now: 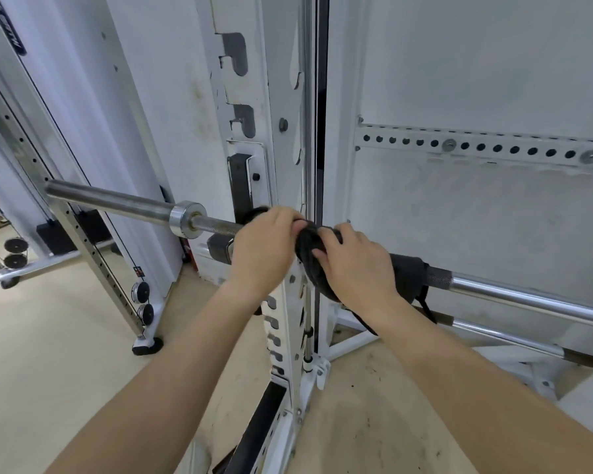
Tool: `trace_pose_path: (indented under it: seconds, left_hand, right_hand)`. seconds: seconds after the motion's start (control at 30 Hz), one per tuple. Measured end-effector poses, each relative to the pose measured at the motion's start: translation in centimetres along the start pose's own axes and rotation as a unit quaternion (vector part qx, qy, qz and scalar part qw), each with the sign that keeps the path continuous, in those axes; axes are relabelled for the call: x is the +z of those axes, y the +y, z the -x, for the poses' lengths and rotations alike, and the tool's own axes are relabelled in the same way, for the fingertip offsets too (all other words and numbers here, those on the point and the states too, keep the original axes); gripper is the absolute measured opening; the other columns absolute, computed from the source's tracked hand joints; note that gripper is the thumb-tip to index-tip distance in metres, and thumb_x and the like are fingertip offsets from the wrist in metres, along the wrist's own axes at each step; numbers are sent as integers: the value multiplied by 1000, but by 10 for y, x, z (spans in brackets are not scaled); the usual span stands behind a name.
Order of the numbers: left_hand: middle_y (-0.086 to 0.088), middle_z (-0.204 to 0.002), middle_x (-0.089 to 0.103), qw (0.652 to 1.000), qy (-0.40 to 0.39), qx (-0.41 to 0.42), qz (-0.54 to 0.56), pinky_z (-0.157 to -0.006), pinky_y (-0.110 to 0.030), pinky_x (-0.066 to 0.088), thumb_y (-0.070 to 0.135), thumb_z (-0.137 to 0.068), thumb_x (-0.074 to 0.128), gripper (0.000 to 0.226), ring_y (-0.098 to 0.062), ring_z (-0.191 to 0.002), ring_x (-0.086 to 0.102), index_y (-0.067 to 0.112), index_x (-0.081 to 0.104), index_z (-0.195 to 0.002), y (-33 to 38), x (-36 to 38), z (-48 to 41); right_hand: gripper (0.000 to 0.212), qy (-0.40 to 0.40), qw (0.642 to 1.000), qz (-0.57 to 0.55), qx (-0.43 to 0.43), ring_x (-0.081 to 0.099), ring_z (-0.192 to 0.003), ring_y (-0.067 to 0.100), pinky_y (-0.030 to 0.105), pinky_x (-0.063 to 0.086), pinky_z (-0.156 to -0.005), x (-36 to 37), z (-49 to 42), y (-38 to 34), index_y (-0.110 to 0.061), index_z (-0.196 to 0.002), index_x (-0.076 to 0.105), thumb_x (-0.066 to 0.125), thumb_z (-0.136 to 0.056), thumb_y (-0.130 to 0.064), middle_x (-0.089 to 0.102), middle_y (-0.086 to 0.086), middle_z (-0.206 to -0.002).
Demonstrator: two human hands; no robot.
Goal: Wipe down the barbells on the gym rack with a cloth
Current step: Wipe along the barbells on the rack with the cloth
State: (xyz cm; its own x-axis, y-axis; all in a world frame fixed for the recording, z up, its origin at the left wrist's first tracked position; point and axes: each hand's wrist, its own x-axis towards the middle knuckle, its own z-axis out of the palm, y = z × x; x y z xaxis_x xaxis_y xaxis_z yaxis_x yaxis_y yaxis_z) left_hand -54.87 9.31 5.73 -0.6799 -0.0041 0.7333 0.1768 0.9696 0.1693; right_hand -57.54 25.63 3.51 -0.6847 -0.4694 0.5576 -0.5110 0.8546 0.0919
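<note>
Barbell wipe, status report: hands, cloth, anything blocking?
Left hand and right hand both gripping black cloth. Cloth bunched around barbell beside white rack upright. Upright crowds the hands.

I see a shiny silver steel barbell (pixel 124 201) with a bright chrome collar and a darker grey cross-hatched knurl near its middle. The crumpled cloth (pixel 310 254) I have on it is black, matching a black sleeve further along the bar. The upright steel rack post (pixel 281 316) is white, scuffed with yellowish-brown stains and punched with dark slots. A white perforated strip (pixel 476 147) carries a row of black round holes. The smooth floor (pixel 48 354) is pale beige, flecked with dark specks near the post's base.
</note>
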Motion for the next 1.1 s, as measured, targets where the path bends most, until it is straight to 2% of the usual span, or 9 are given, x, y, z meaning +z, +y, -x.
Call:
trace_pose_path:
  seconds: [0.07,0.13,0.23,0.33,0.47,0.57,0.73,0.93,1.1]
  left_hand:
    - [-1,-90,67,998,29,27,56,-60,-29,43,31,-100,42,31,-19,-75,61,13,67,-97,27,4,4]
    - [-4,-95,65,996,19,7,83,-62,-31,46,27,-99,43,27,-21,-77,61,12,66,-104,45,15,4]
    - [-5,-113,63,997,-42,6,67,-79,-41,53,17,-93,50,31,-25,-96,61,16,61,-122,40,34,0]
    - [0,-116,64,987,-103,69,100,-86,-38,51,25,-95,41,38,-20,-100,61,19,64,-125,28,38,3]
    - [2,-107,65,983,-137,111,58,-81,-40,47,43,-101,31,43,-20,-93,60,20,63,-119,40,38,3]
    - [1,-99,63,984,-122,126,28,-74,-41,47,36,-102,30,39,-21,-84,59,19,62,-116,25,42,-1]
    - [0,-82,61,991,-91,98,6,-59,-38,44,29,-99,36,32,-23,-68,57,16,65,-101,6,44,-5]
    - [-2,-84,65,993,-84,82,7,-54,-40,47,30,-98,30,38,-25,-65,59,15,65,-99,54,57,-2]
    - [-1,-86,65,990,-87,114,-3,-51,-37,46,34,-100,26,41,-27,-63,60,17,63,-102,105,62,1]
  right_hand:
    - [30,19,999,6,34,61,-71,27,32,35,-53,-2,4,4,-13,-112,58,48,-97,-37,60,6,-97]
    - [29,26,997,23,67,61,-66,29,32,31,-54,-5,10,10,-13,-109,60,48,-96,-35,62,6,-89]
    - [32,26,996,56,64,61,-68,27,34,37,-59,-7,26,24,-19,-118,57,40,-101,-39,61,4,-86]
    - [36,41,995,79,51,58,-66,27,37,40,-63,-9,43,43,-18,-120,57,37,-102,-41,60,4,-83]
    - [34,66,990,87,84,59,-62,28,36,39,-60,-12,52,59,-16,-106,62,39,-100,-41,61,4,-76]
    - [35,73,987,74,124,59,-61,29,36,38,-60,-8,36,41,-16,-96,62,36,-101,-38,62,4,-74]
    - [32,83,985,71,132,58,-57,29,34,38,-52,10,2,2,-16,-88,62,38,-100,-33,61,5,-70]
    - [35,109,984,104,92,52,-45,25,31,29,-48,-1,31,44,-15,-89,61,36,-102,-35,57,4,-63]
    - [37,93,979,123,130,49,-43,28,31,26,-48,-19,65,93,-15,-83,58,38,-100,-40,56,5,-59]
